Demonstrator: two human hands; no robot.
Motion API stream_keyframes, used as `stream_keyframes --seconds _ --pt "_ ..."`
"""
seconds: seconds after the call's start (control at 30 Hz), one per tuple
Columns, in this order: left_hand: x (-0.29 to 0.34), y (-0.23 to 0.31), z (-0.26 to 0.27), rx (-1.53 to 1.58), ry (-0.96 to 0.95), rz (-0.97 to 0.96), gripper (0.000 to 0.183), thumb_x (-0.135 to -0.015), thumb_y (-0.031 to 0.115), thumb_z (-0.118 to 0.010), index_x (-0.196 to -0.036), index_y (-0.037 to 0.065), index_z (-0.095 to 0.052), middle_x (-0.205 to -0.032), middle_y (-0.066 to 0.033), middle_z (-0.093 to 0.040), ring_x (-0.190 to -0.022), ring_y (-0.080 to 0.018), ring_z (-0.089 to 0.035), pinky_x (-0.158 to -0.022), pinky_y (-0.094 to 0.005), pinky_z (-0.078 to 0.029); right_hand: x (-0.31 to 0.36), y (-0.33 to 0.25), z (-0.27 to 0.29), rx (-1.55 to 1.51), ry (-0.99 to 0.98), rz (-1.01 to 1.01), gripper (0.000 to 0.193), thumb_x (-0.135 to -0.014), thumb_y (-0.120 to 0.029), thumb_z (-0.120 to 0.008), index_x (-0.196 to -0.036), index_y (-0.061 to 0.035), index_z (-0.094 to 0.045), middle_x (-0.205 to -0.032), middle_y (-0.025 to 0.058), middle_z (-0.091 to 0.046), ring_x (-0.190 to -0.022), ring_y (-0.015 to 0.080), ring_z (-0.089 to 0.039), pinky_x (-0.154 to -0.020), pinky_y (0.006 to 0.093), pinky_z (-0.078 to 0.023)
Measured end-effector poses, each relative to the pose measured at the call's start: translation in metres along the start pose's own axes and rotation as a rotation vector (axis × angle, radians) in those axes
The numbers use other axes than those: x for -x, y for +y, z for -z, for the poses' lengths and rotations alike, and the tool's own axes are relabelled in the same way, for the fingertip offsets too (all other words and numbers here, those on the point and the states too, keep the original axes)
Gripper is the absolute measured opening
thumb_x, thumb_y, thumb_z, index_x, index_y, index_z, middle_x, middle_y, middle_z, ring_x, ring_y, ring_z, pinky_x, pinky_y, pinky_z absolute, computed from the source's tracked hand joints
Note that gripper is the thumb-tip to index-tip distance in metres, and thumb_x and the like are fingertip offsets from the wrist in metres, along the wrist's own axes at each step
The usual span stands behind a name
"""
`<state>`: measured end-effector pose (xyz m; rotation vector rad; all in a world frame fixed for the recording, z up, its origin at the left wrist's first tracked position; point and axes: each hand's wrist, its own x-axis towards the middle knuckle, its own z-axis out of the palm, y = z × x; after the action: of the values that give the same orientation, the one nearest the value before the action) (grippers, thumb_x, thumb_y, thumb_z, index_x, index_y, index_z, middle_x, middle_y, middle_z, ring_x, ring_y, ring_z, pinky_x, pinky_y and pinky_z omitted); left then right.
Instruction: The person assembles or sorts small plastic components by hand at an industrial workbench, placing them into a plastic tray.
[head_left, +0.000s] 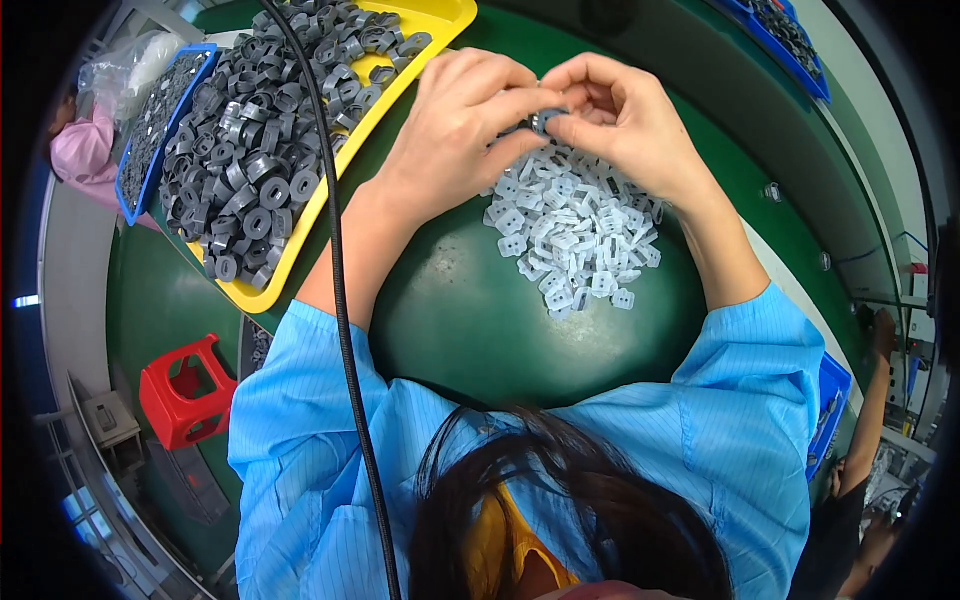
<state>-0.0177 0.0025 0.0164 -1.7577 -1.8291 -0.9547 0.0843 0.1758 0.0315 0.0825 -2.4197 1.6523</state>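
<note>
Both my hands meet above the far side of a pile of small translucent white plastic pieces (580,235) on the green table (440,300). Between their fingertips is a small dark grey plastic ring (545,120), partly covered by the fingers. My left hand (465,125) pinches it from the left, thumb and forefinger closed on it. From the right, my right hand (625,125) grips the same ring with thumb and curled fingers. A yellow tray (330,195) heaped with dark grey plastic rings (250,170) stands to the left of my left forearm.
A black cable (340,270) hangs across the view beside my left arm. Blue trays of small parts stand at the far left (150,160) and far right (800,60). A red stool (188,390) is on the floor at left. Other people sit at both sides.
</note>
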Motion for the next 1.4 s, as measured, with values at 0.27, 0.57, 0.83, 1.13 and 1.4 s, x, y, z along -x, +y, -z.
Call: stream_keyframes --seconds 0.27,0.57,0.83,1.13,1.4 --pt "-0.004 0.016 -0.015 0.278 0.161 0.263 0.033 -0.07 0.012 -0.076 -0.102 0.01 -0.068 -0.097 -0.0066 -0.059 -0.094 -0.0266 -0.054 -0.081 -0.0352 -0.045 -0.005 0.012 0.012 -0.713 -0.068 -0.223 0.025 -0.076 -0.008 -0.067 -0.1 -0.0043 -0.061 -0.084 0.0018 -0.063 -0.08 0.0084 -0.059 -0.072 0.0213 -0.046" --pt "0.004 -0.005 -0.007 0.384 -0.322 0.533 0.024 -0.08 0.007 -0.067 -0.104 0.005 -0.067 -0.105 -0.0065 -0.064 -0.079 -0.017 -0.059 -0.071 -0.0259 -0.048 0.002 0.06 0.069 0.656 0.509 -0.059 0.026 -0.077 -0.017 -0.068 -0.097 -0.0007 -0.066 -0.085 0.0084 -0.065 -0.079 0.0174 -0.06 -0.077 0.0296 -0.048" --pt "0.004 -0.003 -0.011 0.423 -0.261 0.658 0.02 -0.087 0.009 -0.062 -0.105 0.003 -0.066 -0.105 -0.0085 -0.065 -0.078 -0.0143 -0.06 -0.071 -0.0265 -0.05 0.056 0.002 0.043 0.612 0.003 -0.199 0.017 -0.076 -0.013 -0.069 -0.088 -0.0003 -0.066 -0.088 0.0115 -0.062 -0.082 0.0275 -0.061 -0.074 0.0354 -0.048" --pt "-0.001 -0.008 -0.011 1.543 0.078 1.021 0.034 -0.096 0.018 -0.052 -0.122 -0.004 -0.053 -0.101 -0.0093 -0.063 -0.094 -0.0137 -0.059 -0.085 -0.0265 -0.049 0.018 -0.008 0.017 -0.193 0.148 -0.352 0.012 -0.081 -0.006 -0.066 -0.091 0.0011 -0.063 -0.076 0.0012 -0.064 -0.066 0.0067 -0.057 -0.062 0.0228 -0.047" --pt "0.005 0.001 -0.02 0.738 0.0 0.786 0.035 -0.078 0.006 -0.068 -0.111 0.001 -0.059 -0.089 -0.0085 -0.067 -0.079 -0.0122 -0.064 -0.072 -0.0268 -0.051 -0.008 -0.009 -0.005 -0.249 0.091 -0.254 0.013 -0.083 -0.008 -0.068 -0.094 -0.0004 -0.069 -0.088 0.0049 -0.068 -0.069 0.0105 -0.061 -0.06 0.023 -0.049"
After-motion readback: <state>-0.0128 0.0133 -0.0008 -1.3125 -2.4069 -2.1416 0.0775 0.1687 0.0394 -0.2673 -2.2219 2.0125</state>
